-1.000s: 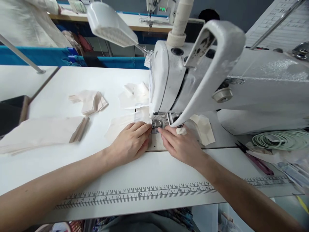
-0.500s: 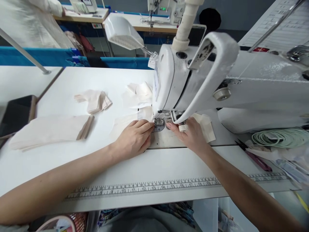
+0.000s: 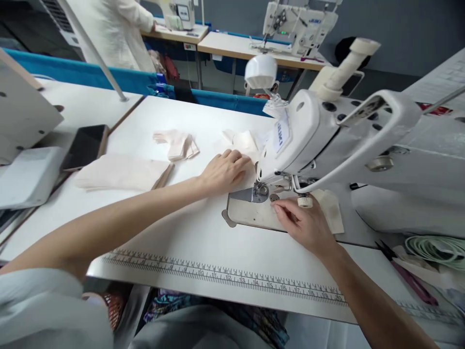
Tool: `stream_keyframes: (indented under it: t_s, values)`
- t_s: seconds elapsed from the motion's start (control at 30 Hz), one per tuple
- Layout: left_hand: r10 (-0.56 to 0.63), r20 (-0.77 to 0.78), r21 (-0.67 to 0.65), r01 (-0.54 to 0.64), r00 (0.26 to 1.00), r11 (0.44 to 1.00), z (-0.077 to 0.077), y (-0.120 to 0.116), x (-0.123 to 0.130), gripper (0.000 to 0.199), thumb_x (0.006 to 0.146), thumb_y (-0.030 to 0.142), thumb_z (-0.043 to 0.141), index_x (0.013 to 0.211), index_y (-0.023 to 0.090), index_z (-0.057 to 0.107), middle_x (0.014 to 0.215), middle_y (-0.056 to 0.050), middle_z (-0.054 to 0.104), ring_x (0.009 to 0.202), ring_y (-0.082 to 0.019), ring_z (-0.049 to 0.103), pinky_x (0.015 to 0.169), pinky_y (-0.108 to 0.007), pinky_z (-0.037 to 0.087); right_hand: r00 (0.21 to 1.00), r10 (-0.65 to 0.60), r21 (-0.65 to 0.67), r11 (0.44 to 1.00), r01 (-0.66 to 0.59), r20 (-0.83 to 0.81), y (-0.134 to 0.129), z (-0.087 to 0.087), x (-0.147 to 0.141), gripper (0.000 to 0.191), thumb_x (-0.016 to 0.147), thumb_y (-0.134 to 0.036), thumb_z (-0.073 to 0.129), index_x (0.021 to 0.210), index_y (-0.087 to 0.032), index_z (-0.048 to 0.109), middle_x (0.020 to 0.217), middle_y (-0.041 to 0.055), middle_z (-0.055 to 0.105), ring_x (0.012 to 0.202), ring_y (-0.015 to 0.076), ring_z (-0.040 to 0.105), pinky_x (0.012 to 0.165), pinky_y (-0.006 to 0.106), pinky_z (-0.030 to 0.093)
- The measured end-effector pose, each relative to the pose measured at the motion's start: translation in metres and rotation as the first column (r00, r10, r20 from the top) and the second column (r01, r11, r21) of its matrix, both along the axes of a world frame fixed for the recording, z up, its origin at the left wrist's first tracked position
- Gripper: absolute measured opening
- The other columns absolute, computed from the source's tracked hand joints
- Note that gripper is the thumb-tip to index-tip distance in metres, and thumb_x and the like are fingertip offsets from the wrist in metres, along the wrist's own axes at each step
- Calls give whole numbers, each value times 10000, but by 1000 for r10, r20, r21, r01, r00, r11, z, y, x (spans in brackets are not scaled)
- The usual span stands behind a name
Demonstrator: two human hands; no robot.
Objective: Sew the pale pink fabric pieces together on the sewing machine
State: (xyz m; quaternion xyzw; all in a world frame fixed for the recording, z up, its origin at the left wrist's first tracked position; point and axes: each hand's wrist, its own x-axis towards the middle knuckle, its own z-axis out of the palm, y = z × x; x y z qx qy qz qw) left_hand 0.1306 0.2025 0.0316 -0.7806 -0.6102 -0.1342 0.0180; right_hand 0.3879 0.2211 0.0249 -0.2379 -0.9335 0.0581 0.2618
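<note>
My left hand [image 3: 230, 169] lies just left of the needle area of a white sewing machine [image 3: 308, 131], its fingers curled down on a cream fabric piece [image 3: 247, 180]. That fabric is partly hidden under my fingers. To the right of the presser foot [image 3: 262, 190], my right hand [image 3: 305, 225] is closed with thumb and fingertips together over the metal bed plate [image 3: 250, 212]. Whatever sits in that pinch is too small to make out. Another cream piece [image 3: 332, 211] lies behind my right wrist. More crumpled cream fabric [image 3: 241, 141] rests beyond my left hand.
Left on the table are a folded fabric stack [image 3: 121, 172], a smaller bundle [image 3: 178, 145] and a phone [image 3: 87, 145]. Thread snips [image 3: 410, 276] and a coiled green cord [image 3: 438, 249] lie at right. A printed ruler [image 3: 232, 278] runs along the front edge. Another person [image 3: 112, 34] works behind.
My left hand has moved away from the needle, back and left, with fabric under it. My right hand has drawn slightly toward me from the presser foot. The camera view has turned left.
</note>
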Motion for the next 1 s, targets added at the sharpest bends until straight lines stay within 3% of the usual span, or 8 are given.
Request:
stream_keyframes:
  t_s: [0.17, 0.3, 0.4, 0.53, 0.6, 0.67, 0.77, 1.0]
  values:
    - [110, -9, -53, -110, 994, 993, 1, 54, 0, 440, 985, 302, 371, 1368, 116, 482, 1365, -175, 517, 1234, -321, 460, 1004, -469, 387, 998, 38, -59, 998, -35, 54, -1, -1, 2, 221, 980, -232, 465, 981, -174, 678, 655, -2, 669, 532, 149, 563, 627, 303, 393]
    - [175, 35, -67, -173, 984, 983, 5, 67, -2, 493, 972, 240, 372, 1432, 63, 389, 1446, -208, 448, 1284, -323, 446, 1011, -464, 400, 997, 65, -17, 998, -64, 51, -1, 0, 3, 208, 977, -207, 469, 979, -174, 674, 708, 4, 699, 564, 149, 597, 620, 305, 399]
    - [118, 52, -88, -114, 992, 990, 18, 48, -17, 438, 963, 258, 421, 1362, 94, 499, 1425, -170, 491, 1285, -286, 469, 1018, -406, 420, 995, 90, 28, 995, -91, 31, -2, 1, 3, 193, 983, -198, 476, 979, -172, 668, 774, 17, 722, 616, 158, 631, 635, 311, 410]
    - [16, 101, -88, -7, 995, 996, 43, 2, -66, 333, 920, 238, 473, 1184, 156, 658, 1265, -88, 635, 1137, -203, 596, 966, -299, 459, 994, 110, 39, 993, -111, 27, -5, 1, 2, 211, 1002, -209, 453, 988, -172, 660, 827, 27, 735, 662, 172, 660, 644, 321, 419]
    - [89, 122, -60, -82, 989, 995, 54, -19, -96, 296, 902, 263, 475, 1031, 158, 720, 1072, -71, 707, 957, -192, 658, 866, -282, 493, 993, 116, 32, 993, -117, 38, -6, 1, 2, 233, 1009, -218, 433, 993, -179, 662, 865, 32, 741, 710, 184, 678, 659, 327, 431]
    - [263, 110, -53, -258, 959, 965, 59, -33, -122, 282, 869, 309, 513, 930, 145, 734, 923, -65, 723, 842, -193, 670, 773, -265, 500, 992, 120, 29, 992, -121, 42, -7, 1, 2, 240, 1012, -226, 428, 998, -186, 665, 893, 33, 743, 747, 192, 687, 680, 333, 444]
    - [392, 65, -77, -387, 918, 919, 54, -44, -143, 266, 829, 321, 543, 893, 140, 726, 886, -65, 717, 801, -189, 670, 728, -250, 491, 992, 125, 38, 991, -126, 28, -8, 0, 2, 237, 1017, -235, 427, 1001, -191, 660, 896, 23, 740, 769, 191, 687, 710, 341, 451]
    - [402, 20, -95, -398, 916, 912, 29, -43, -144, 243, 786, 302, 533, 820, 150, 719, 926, -76, 705, 743, -185, 649, 621, -244, 447, 986, 162, 62, 984, -164, 36, -9, 1, 3, 216, 1016, -209, 429, 1018, -192, 645, 891, 2, 732, 779, 171, 675, 739, 337, 446]
